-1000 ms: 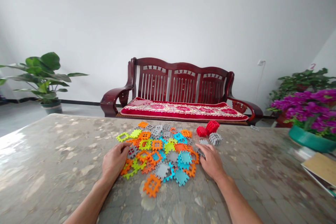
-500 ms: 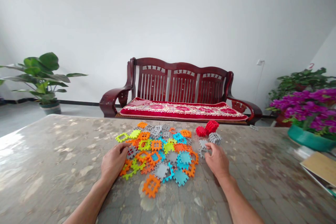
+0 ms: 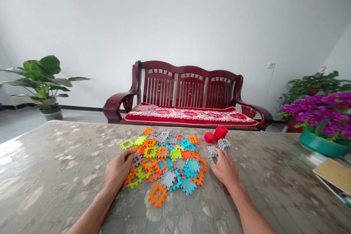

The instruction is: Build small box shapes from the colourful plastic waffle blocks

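Observation:
A spread pile of toothed plastic building tiles in orange, lime green, blue and grey lies on the table, among them an orange window tile (image 3: 158,195) at the front. My left hand (image 3: 117,171) rests at the pile's left edge, its fingers curled. Its fingertips reach a grey window tile (image 3: 137,159); whether they hold anything is hidden. To the right of the pile, my right hand (image 3: 227,169) has its thumb and fingers around a grey tile (image 3: 212,152). Just behind that hand are a stack of grey tiles (image 3: 224,144) and a stack of red tiles (image 3: 221,132).
The patterned table (image 3: 68,186) spans the foreground. Beyond it stands a wooden bench (image 3: 189,86) with a red cushion. A teal pot of purple flowers (image 3: 323,144) and a brown book or folder (image 3: 334,173) are at right. One leafy plant (image 3: 49,80) is at left.
My right hand has shifted slightly; its thumb is lower and farther from the fingertips. The grey tiles by it now lie closer together. My left hand stays put.

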`<state>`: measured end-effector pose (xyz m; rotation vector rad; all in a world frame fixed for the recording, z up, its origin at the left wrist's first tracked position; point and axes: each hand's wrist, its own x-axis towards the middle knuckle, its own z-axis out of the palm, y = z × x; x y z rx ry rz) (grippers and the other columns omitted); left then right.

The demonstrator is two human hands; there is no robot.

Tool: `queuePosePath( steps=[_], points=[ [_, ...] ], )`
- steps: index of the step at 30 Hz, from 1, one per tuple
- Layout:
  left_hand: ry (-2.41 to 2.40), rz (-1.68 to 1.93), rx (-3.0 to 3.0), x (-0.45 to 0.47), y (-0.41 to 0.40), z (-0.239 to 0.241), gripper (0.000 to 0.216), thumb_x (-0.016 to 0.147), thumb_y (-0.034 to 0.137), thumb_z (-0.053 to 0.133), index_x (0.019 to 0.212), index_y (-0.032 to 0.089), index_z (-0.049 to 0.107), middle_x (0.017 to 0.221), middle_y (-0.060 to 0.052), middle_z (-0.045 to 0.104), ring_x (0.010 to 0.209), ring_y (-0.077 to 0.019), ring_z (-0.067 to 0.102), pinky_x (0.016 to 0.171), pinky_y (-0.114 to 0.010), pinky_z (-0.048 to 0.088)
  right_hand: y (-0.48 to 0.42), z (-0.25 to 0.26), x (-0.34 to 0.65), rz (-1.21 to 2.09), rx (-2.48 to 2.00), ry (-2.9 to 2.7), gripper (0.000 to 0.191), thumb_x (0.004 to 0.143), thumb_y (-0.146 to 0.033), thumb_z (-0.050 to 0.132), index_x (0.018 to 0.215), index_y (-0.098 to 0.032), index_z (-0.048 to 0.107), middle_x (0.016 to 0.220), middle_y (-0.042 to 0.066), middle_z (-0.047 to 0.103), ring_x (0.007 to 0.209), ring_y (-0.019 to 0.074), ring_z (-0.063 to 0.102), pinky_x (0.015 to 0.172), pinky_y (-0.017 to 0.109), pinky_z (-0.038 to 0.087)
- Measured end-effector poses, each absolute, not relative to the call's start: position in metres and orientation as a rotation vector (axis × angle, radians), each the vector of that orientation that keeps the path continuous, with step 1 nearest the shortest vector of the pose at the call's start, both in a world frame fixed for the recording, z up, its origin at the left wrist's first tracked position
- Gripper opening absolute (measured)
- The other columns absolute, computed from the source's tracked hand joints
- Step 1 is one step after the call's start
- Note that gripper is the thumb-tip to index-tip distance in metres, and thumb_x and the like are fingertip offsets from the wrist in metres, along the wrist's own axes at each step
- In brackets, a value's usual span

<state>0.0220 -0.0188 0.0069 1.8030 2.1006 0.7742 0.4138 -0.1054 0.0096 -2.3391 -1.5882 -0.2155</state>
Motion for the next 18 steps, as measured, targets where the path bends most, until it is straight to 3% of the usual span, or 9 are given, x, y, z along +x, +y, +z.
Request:
queuePosePath(
  steps=[5, 10, 18],
  points=[
    [2.106, 0.779, 1.818, 0.022, -0.019, 0.007, 0.035, 0.085, 0.038, 0.044, 0.103, 0.029, 0.073, 0.104, 0.0, 0.076, 0.088, -0.0205, 0.069, 0.066, -0.024, 0.045, -0.11, 0.011, 0.421, -0.222, -2.423, -1.593, 0.05, 0.08, -0.04, 0.057, 0.125, -0.019, 0.056, 0.116, 0.014, 0.065, 0.105, 0.0318, 0.059, 0.083, 0.04, 0.043],
    [2.116, 0.741, 1.811, 0.023, -0.02, 0.009, 0.037, 0.086, 0.039, 0.043, 0.105, 0.029, 0.073, 0.104, -0.001, 0.076, 0.089, -0.0214, 0.069, 0.065, -0.025, 0.045, -0.112, 0.01, 0.426, -0.194, -2.444, -1.588, 0.047, 0.083, -0.038, 0.056, 0.124, -0.017, 0.056, 0.112, 0.015, 0.067, 0.102, 0.0292, 0.062, 0.08, 0.036, 0.044],
    [2.102, 0.765, 1.815, 0.022, -0.019, 0.006, 0.036, 0.085, 0.039, 0.044, 0.103, 0.029, 0.073, 0.103, -0.001, 0.076, 0.088, -0.0209, 0.069, 0.066, -0.025, 0.045, -0.111, 0.012, 0.429, -0.076, -2.288, -1.463, 0.051, 0.079, -0.04, 0.06, 0.126, -0.022, 0.051, 0.11, 0.007, 0.07, 0.099, 0.0256, 0.066, 0.077, 0.032, 0.045]
  ],
)
